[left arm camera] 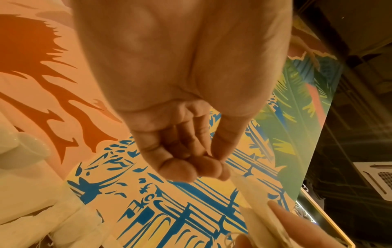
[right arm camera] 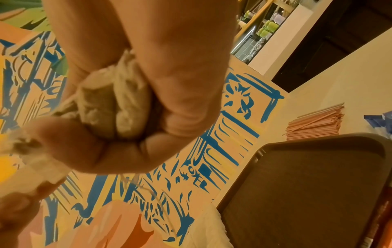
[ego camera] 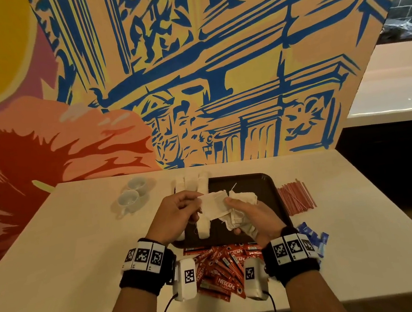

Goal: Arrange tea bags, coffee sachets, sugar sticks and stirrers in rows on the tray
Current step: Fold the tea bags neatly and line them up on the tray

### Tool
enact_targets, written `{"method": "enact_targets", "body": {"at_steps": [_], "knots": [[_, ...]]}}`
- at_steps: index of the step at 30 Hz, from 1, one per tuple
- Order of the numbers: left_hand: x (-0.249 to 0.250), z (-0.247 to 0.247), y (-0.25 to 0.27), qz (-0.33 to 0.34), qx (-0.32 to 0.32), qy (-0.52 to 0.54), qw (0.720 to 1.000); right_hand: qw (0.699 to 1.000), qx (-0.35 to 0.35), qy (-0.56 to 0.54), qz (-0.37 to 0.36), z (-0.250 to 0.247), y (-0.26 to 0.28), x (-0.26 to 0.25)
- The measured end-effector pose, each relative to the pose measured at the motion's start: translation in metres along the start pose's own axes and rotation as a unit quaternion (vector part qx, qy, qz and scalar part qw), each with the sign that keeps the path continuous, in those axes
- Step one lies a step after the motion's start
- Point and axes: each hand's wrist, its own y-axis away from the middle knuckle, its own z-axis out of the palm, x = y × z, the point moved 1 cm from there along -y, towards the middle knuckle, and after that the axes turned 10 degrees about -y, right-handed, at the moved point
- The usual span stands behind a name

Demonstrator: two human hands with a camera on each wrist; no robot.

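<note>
Above the dark brown tray [ego camera: 253, 184], my left hand [ego camera: 196, 202] pinches the left edge of a flat white tea bag [ego camera: 214, 205]. My right hand [ego camera: 234, 214] grips a crumpled bunch of tea bags [ego camera: 234, 220], its thumb lying on the flat bag's right side. The right wrist view shows the bunch [right arm camera: 110, 104] squeezed in the right hand [right arm camera: 118, 129], strings dangling. The left hand's fingertips [left arm camera: 214, 164] meet at the bag's corner [left arm camera: 258, 213]. More tea bags [ego camera: 192, 182] lie along the tray's left edge.
Pink stirrers [ego camera: 297, 198] are piled right of the tray. Red coffee sachets [ego camera: 219, 266] lie heaped at its near edge, between my wrists. Blue sugar sticks [ego camera: 312, 238] sit under the right wrist. Two white cups [ego camera: 132, 194] stand far left. A painted wall rises behind the table.
</note>
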Motion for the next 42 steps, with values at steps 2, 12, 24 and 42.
{"method": "enact_targets", "body": {"at_steps": [2,12,24,42], "knots": [[-0.001,0.000,-0.002,-0.005,0.038,-0.002,0.999,1.000,0.006,0.007,0.000,-0.002,-0.001,0.002],[-0.005,0.012,-0.002,0.069,-0.047,-0.088,0.993,0.997,-0.043,0.060,0.014,0.001,-0.001,0.002],[-0.021,0.013,-0.010,0.023,0.052,-0.015,0.998,0.993,-0.031,0.109,0.031,-0.016,-0.006,0.014],[-0.026,0.017,-0.016,-0.112,-0.064,0.064,0.990,1.000,0.013,0.016,0.019,-0.012,-0.015,0.017]]}}
